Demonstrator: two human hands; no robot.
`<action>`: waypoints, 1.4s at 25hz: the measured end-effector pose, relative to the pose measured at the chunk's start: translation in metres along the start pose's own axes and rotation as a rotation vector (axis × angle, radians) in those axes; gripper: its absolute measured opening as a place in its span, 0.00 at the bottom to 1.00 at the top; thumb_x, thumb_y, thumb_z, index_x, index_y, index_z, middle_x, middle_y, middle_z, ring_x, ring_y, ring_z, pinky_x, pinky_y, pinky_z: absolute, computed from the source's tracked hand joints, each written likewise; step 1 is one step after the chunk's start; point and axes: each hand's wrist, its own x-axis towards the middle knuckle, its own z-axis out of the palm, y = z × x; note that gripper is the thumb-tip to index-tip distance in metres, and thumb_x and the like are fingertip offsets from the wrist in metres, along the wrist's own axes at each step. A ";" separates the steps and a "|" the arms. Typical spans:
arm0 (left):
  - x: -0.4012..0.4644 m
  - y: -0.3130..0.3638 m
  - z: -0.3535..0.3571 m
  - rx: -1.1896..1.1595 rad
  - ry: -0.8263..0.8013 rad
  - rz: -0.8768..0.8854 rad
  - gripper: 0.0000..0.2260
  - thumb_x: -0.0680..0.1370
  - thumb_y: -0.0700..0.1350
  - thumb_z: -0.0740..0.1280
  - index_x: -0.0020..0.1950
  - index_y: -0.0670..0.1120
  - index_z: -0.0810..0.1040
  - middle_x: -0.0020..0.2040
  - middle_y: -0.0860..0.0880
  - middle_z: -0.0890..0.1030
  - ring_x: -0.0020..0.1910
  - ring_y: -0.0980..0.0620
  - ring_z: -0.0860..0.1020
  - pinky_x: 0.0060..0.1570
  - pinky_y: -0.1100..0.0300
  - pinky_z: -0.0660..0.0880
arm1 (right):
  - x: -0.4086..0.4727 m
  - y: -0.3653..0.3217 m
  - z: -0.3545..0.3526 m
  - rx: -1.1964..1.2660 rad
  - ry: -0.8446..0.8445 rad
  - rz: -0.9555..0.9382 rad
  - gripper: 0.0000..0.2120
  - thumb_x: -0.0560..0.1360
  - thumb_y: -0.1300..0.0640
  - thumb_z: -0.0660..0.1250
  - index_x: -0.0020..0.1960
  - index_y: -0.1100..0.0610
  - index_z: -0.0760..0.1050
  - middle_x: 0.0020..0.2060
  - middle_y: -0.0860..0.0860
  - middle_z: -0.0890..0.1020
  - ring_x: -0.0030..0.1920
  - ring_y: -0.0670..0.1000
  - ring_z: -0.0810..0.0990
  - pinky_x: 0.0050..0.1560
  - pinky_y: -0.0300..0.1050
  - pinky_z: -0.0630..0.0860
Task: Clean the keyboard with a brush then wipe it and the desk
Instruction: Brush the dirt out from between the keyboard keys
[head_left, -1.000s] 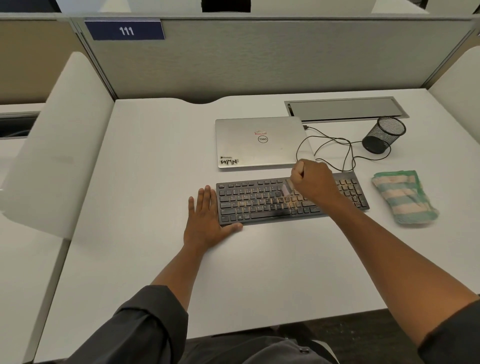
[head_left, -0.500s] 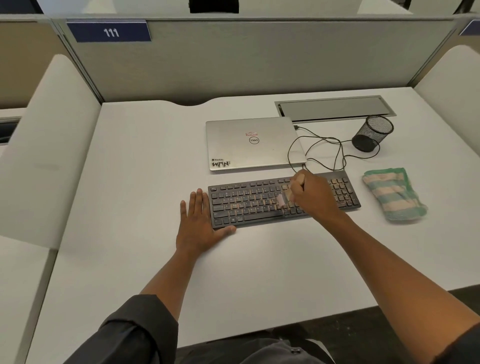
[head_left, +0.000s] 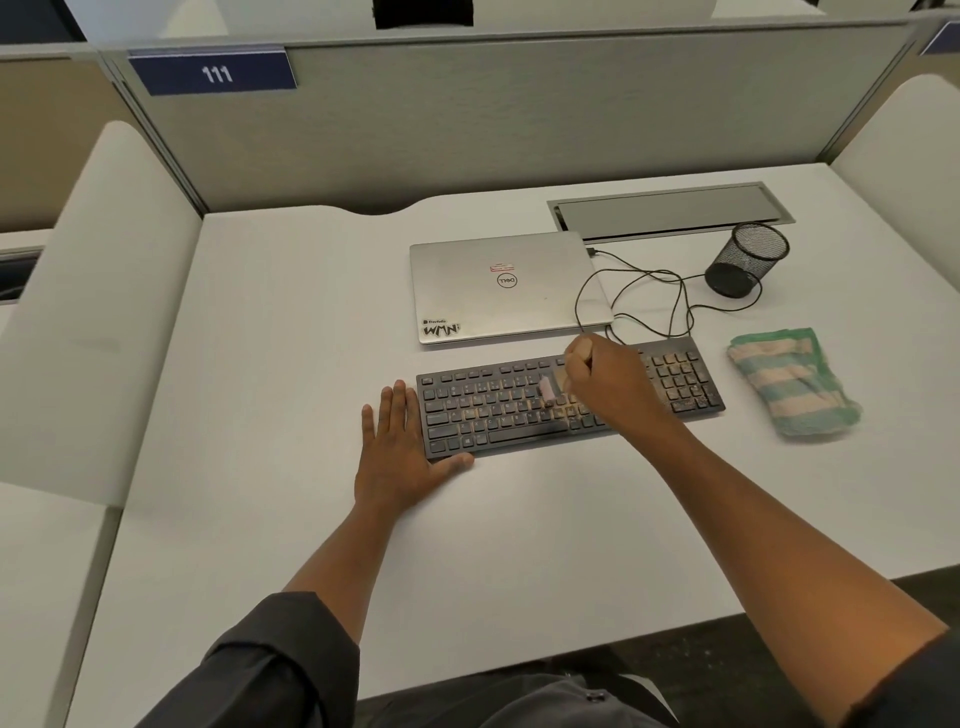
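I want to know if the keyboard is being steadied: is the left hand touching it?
Touching. The head view shows the left hand flat on the desk, its thumb pressed against the keyboard front left corner.

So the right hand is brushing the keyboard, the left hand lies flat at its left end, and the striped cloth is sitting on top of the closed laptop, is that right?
Not quite. The head view shows the striped cloth lying on the desk to the right of the keyboard, not on the closed laptop. The rest holds: the right hand works the brush over the keys, and the left hand lies flat at the keyboard's left end.

Black keyboard (head_left: 519, 410), silver laptop (head_left: 504, 288), green-and-cream striped cloth (head_left: 792, 387), white desk (head_left: 291, 364)
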 end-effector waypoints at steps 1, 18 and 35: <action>0.000 0.000 0.000 0.000 -0.002 0.000 0.59 0.68 0.83 0.49 0.82 0.41 0.37 0.83 0.43 0.39 0.81 0.48 0.34 0.79 0.43 0.35 | 0.000 -0.003 0.003 0.032 -0.004 -0.007 0.09 0.77 0.58 0.59 0.43 0.55 0.77 0.33 0.49 0.83 0.38 0.51 0.82 0.39 0.47 0.78; 0.000 0.000 -0.001 -0.013 0.002 -0.004 0.60 0.67 0.84 0.48 0.83 0.41 0.39 0.83 0.43 0.40 0.81 0.48 0.35 0.79 0.44 0.35 | -0.017 0.002 0.002 -0.080 -0.060 -0.025 0.11 0.76 0.60 0.59 0.39 0.58 0.78 0.33 0.53 0.81 0.37 0.55 0.81 0.38 0.47 0.78; 0.000 -0.001 0.001 -0.003 0.003 0.002 0.60 0.67 0.84 0.47 0.82 0.41 0.39 0.83 0.43 0.40 0.81 0.48 0.35 0.79 0.43 0.35 | -0.019 0.012 -0.009 0.136 0.013 0.072 0.09 0.77 0.59 0.61 0.45 0.57 0.80 0.34 0.50 0.83 0.36 0.48 0.82 0.36 0.41 0.77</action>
